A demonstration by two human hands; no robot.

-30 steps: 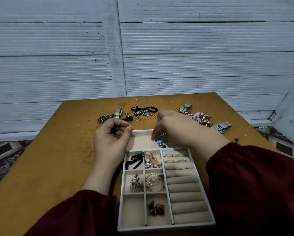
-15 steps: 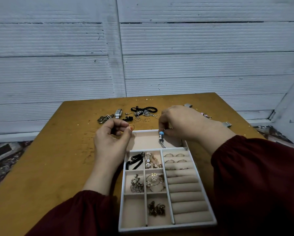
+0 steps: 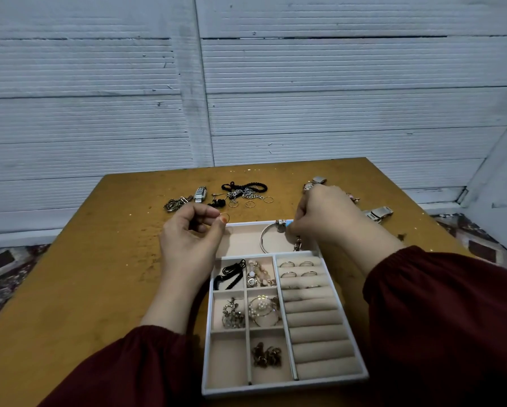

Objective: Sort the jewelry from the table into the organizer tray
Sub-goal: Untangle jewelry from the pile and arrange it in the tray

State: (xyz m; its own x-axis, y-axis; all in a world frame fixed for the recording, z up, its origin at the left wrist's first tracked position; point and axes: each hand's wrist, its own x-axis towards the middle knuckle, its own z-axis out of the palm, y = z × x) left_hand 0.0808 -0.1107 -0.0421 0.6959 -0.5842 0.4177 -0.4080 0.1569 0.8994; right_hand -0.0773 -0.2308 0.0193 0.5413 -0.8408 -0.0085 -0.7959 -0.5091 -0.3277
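The white organizer tray (image 3: pixel 284 387) with beige lining lies in front of me on the wooden table (image 3: pixel 85 274). My left hand (image 3: pixel 190 239) hovers at the tray's far left corner and pinches a thin gold ring (image 3: pixel 225 217) between thumb and forefinger. Over the far right corner, my right hand (image 3: pixel 325 221) pinches a silver bangle (image 3: pixel 265 240) near its blue bead. The bangle's loop hangs in the wide far compartment. Nearer compartments hold a black cord, beaded bracelets, earrings and several rings on the rolls.
Loose pieces lie along the far side of the table: a black cord bracelet (image 3: pixel 244 186), a chain (image 3: pixel 247 195), thin rings (image 3: pixel 250 204), a metal watch piece (image 3: pixel 200 194) and a silver watch band (image 3: pixel 378 213) at the right. A white panelled wall stands behind the table.
My right hand has shifted right and farther back with the bangle, whose loop now shows in the far compartment. My left hand has stayed put with the ring.
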